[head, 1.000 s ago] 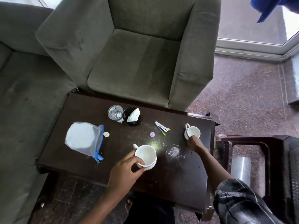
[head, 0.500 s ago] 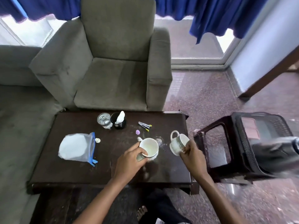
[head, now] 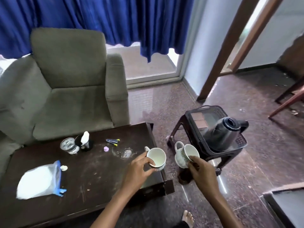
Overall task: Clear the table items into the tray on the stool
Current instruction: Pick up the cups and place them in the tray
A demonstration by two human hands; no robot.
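Note:
My left hand (head: 137,168) grips a white cup (head: 156,157) above the right end of the dark table (head: 92,175). My right hand (head: 199,170) holds a second, patterned white cup (head: 186,153), tilted, in the air between the table and the stool (head: 176,137). A black tray (head: 240,145) sits on the stool with a dark jug (head: 222,132) lying in it. On the table remain a bag of white powder (head: 38,180), a drinking glass (head: 69,145), a black holder with white tissue (head: 84,141), small sachets (head: 112,141), a purple cap (head: 106,148) and a glass lid (head: 124,153).
A grey armchair (head: 70,89) stands behind the table and a sofa (head: 6,129) at the left. Blue curtains hang over the glass door. A wooden chair leg (head: 287,102) is far right, another dark surface (head: 286,206) bottom right. My bare foot (head: 187,217) is on the floor.
Both hands have lifted their cups off the table and carried them right, toward the stool. The view has swung right and up, bringing the tray and jug into sight.

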